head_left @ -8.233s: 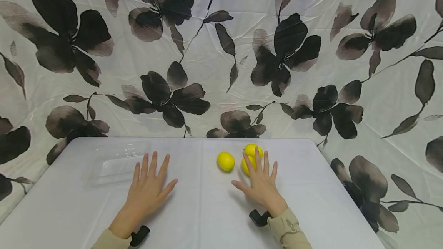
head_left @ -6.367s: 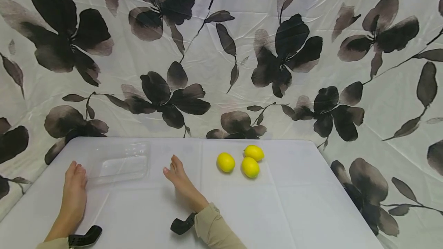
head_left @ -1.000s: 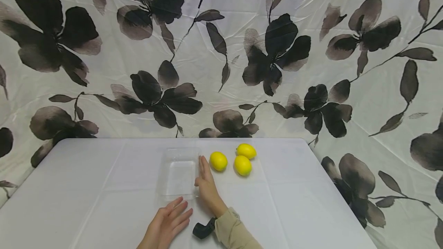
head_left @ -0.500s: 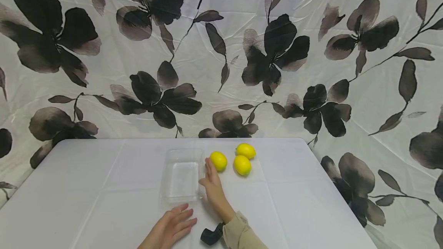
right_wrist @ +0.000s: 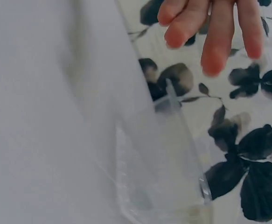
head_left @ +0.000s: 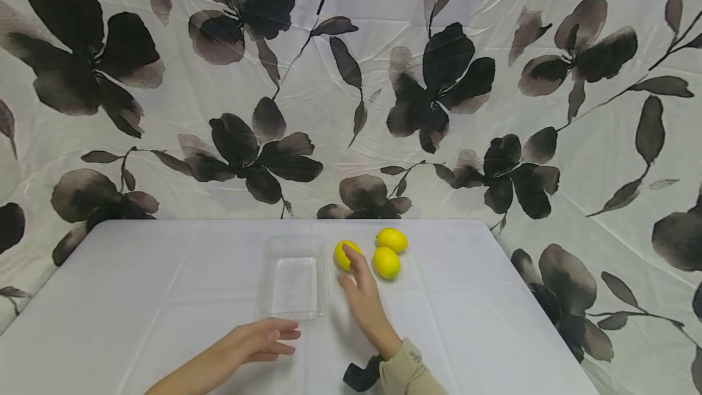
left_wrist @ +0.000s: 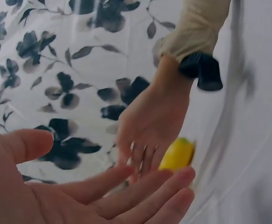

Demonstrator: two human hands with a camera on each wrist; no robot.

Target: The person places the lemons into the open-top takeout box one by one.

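A clear plastic container lies on the white table, left of three yellow lemons. My right hand is relaxed and holds nothing; its fingertips overlap the nearest lemon in the head view. The second lemon and third lemon lie close together just right of it. My left hand is at the container's near edge, fingers loosely extended to the right. In the left wrist view, my left hand's spread fingers hold nothing, with a lemon beyond them. The right wrist view shows the container below my right fingers.
The white table ends at a straight far edge, with a floral cloth hanging behind it. A black wrist-worn device sits beside the right sleeve, low over the table.
The container has moved from the far left to beside the lemons. Within the last half second, my right hand has left its side and shifted right; my left hand has turned sideways.
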